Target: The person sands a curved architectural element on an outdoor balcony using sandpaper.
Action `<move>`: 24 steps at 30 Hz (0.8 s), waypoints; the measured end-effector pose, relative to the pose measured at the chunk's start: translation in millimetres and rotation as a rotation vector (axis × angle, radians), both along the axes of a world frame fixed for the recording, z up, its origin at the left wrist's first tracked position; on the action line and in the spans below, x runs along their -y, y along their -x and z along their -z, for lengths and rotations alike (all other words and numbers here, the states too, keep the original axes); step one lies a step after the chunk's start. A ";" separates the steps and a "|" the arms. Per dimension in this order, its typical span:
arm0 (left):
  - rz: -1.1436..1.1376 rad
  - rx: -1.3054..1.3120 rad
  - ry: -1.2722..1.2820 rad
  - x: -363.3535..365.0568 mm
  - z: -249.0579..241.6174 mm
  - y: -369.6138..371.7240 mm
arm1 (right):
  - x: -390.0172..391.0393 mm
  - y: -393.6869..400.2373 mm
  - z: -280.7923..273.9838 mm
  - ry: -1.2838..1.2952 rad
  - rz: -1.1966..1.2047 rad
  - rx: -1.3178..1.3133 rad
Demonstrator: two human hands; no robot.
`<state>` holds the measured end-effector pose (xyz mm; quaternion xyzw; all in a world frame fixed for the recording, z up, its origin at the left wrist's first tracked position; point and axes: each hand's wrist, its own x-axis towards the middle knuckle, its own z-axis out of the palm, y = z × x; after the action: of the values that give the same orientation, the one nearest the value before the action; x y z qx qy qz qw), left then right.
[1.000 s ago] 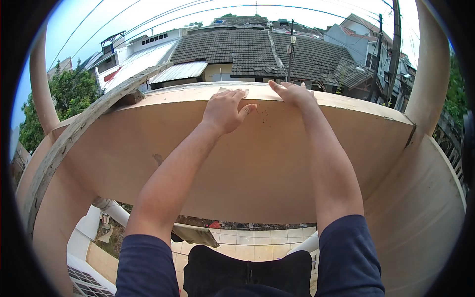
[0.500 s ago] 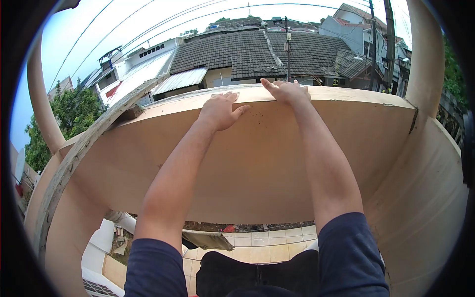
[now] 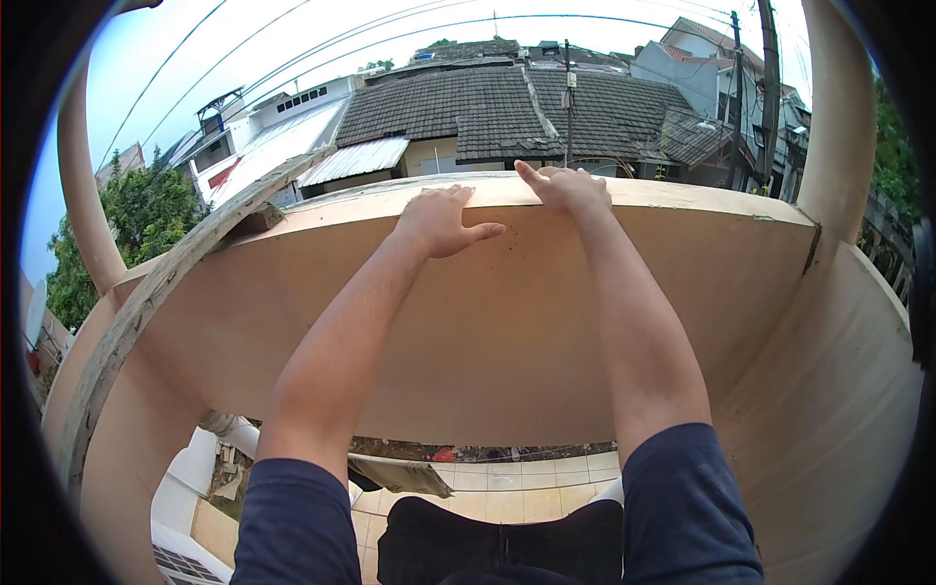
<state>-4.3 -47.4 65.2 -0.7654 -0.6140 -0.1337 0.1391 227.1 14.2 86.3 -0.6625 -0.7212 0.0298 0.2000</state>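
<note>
Both arms reach forward to the top of a peach-painted wall (image 3: 487, 322). My left hand (image 3: 441, 220) rests on the wall's upper edge, its fingers laid over the top and its thumb stretched out to the right against the near face. To its right, my right hand (image 3: 570, 189) lies on the same ledge, thumb pointing left and fingers reaching over the top. Neither hand shows an object in it. The far fingertips are partly hidden. Small dark specks mark the wall just below, between the hands.
A weathered wooden plank (image 3: 146, 307) leans across the wall at the left, beside a brick-like block (image 3: 258, 220). Pillars (image 3: 837, 117) rise at the sides. Below the wall lies a tiled floor (image 3: 507, 505) with a draped cloth (image 3: 405, 476). Tiled roofs (image 3: 419, 102) and overhead wires stand beyond.
My left thumb has stretched further out to the right. The left hand has shifted slightly, while the right hand stays nearly in place. The view has moved a little.
</note>
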 end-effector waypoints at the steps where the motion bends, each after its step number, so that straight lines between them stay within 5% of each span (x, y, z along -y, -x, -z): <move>1: 0.086 -0.045 -0.093 -2.9 9.2 -3.8 | 1.8 0.0 -2.3 0.029 -0.003 0.002; 6: 0.409 0.074 -0.224 -0.6 16.7 -11.0 | 11.2 0.5 -1.6 -0.021 0.013 0.013; 8: 0.107 0.084 -0.075 -5.9 3.8 -2.2 | 3.0 0.2 -1.5 0.004 -0.018 0.018; 11: -0.003 0.072 0.020 1.5 -12.3 -8.5 | 3.0 -2.7 -2.5 0.018 -0.044 0.037; 16: 0.282 -0.040 -0.470 -10.8 27.2 10.2 | -2.3 -0.6 -2.6 0.030 -0.084 0.019; 19: 0.264 0.091 -0.253 -5.1 8.5 13.8 | -1.9 -3.4 -2.2 0.030 -0.069 0.035; 21: 0.040 0.131 -0.042 1.3 -9.3 7.1 | -1.1 -3.2 0.7 0.005 -0.045 0.017; 23: 0.050 0.055 -0.025 6.4 -14.0 -5.9 | -2.3 -1.4 -1.7 0.021 -0.069 0.001; 24: 0.238 0.186 0.008 -1.0 -7.9 -5.2 | -1.1 -1.3 -3.4 0.027 -0.080 -0.001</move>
<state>0.9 -46.4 73.1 -0.8176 -0.5297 -0.2171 0.0617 228.4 15.2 89.7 -0.6357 -0.7467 0.0477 0.1899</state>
